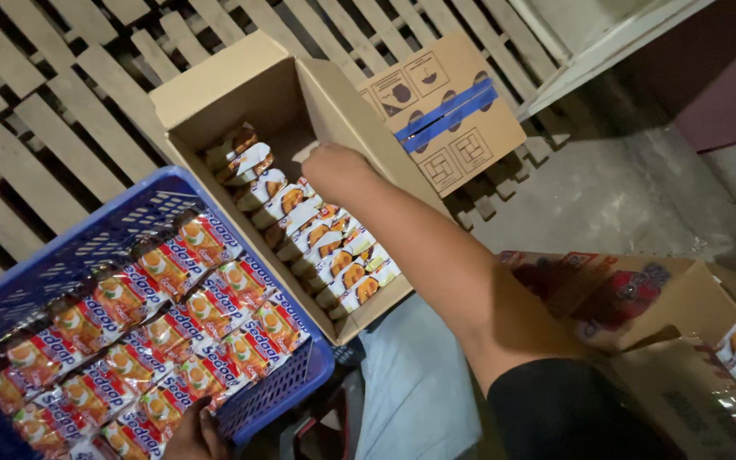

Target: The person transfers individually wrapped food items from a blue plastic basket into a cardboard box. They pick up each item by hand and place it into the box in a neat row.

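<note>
**Reaching into the open carton of snack packs**

Nearest the camera, at 6 o'clock, the left hand point(193, 436) curls its fingers over the near rim of the blue plastic crate point(87, 243), which is filled with rows of orange snack packets point(142, 328). Toward 12 o'clock, the right hand point(334, 170) reaches into the open cardboard carton point(215, 85); its fingers are bent down among the white-and-orange packs point(325, 247) standing on edge, but whether they have closed on one cannot be told. The step looks like picking packs out of the carton; lifting one would call for a firm pinch and a clear pull upward. At 3 o'clock a second open carton point(641, 298) stands close by the elbow. Wooden pallets point(36, 128) lie beneath, at 10 o'clock.
</note>
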